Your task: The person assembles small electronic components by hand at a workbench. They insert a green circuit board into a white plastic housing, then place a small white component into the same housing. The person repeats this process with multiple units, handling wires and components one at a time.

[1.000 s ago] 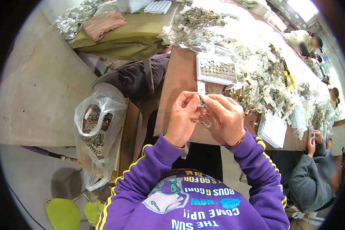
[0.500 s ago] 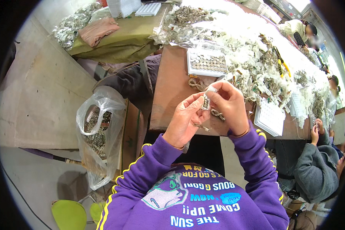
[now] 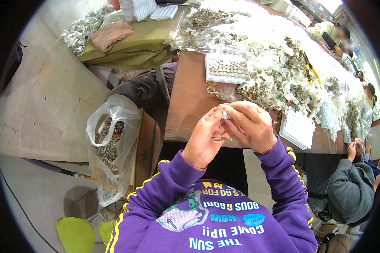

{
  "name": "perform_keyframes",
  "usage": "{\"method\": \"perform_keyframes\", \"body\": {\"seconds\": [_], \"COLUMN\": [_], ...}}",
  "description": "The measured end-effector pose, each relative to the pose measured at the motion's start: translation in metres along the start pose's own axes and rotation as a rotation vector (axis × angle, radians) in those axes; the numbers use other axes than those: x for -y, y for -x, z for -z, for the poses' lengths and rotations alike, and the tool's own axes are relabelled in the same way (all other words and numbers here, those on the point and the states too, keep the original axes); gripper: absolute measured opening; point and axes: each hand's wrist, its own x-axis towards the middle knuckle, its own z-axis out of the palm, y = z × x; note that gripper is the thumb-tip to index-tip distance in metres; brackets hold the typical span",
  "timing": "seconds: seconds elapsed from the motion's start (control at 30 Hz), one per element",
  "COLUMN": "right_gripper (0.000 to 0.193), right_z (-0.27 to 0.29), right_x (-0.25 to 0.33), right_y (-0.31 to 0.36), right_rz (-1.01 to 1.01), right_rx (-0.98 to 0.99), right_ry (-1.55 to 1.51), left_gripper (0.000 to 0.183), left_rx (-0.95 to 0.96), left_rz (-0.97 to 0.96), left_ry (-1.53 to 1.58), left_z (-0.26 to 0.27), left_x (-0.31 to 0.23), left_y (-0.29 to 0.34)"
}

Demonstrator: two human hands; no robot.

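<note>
In front of my chest, over the near table edge, my two hands meet. My left hand (image 3: pixel 203 138) and my right hand (image 3: pixel 253 125) pinch a small whitish piece (image 3: pixel 226 114) between their fingertips. The fingers cover most of it, so its exact kind is hidden. A short greyish-tan chain-like strand (image 3: pixel 221 138) hangs by my left palm. Beyond the hands, on the brown table (image 3: pixel 188 97), stands a white tray (image 3: pixel 207 72) with rows of round pieces. A tan looped strand (image 3: pixel 214 90) lies just nearer than the tray.
A big heap of clear wrappers and greyish strands (image 3: pixel 266 80) covers the table's right; yellow-and-black-handled pliers (image 3: pixel 311 69) lie on it. White trays (image 3: pixel 297 128) stack near the right edge. At left, a plastic bag (image 3: pixel 126 158) hangs beside a cardboard box (image 3: pixel 147 152). Co-workers (image 3: pixel 350 185) sit at right.
My right hand has turned and come lower, its fingers closing over the small piece that showed before. Both hands are closer together. The looped strand between them on the table is now covered.
</note>
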Motion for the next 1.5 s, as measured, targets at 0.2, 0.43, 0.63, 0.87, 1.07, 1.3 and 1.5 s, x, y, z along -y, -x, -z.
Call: {"method": "perform_keyframes", "body": {"seconds": [0.2, 0.43, 0.63, 0.87, 1.07, 1.3, 1.5], "right_gripper": [0.03, 0.03, 0.026, 0.03, 0.017, 0.005, 0.003], "right_z": [0.004, 0.011, 0.013, 0.004, 0.006, -0.013, -0.022], "right_x": [-0.003, -0.001, 0.001, -0.003, -0.03, -0.043, -0.03], "right_y": [0.004, 0.004, 0.005, 0.002, 0.006, 0.019, 0.023], "right_rz": [-0.051, -0.25, -0.15, -0.248, -0.548, -0.305, -0.291], "right_rx": [0.031, 0.099, 0.064, -0.05, 0.118, 0.436, 0.452], "right_ry": [-0.034, -0.178, -0.052, -0.101, 0.08, 0.353, 0.422], "left_gripper": [0.024, 0.026, 0.025, 0.022, 0.023, 0.026, 0.028], "left_rx": [-0.02, -0.118, -0.108, -0.015, -0.071, -0.01, 0.045], "left_rz": [0.001, -0.162, -0.132, -0.155, -0.319, -0.344, -0.275], "left_ry": [0.071, -0.51, -0.526, -0.078, -0.152, -0.132, -0.088], "left_z": [-0.005, -0.014, -0.012, 0.007, 0.031, 0.037, 0.036], "left_x": [0.004, -0.004, -0.002, -0.009, -0.021, -0.021, -0.022], "left_y": [0.006, 0.009, 0.007, -0.003, -0.024, -0.022, -0.02]}}
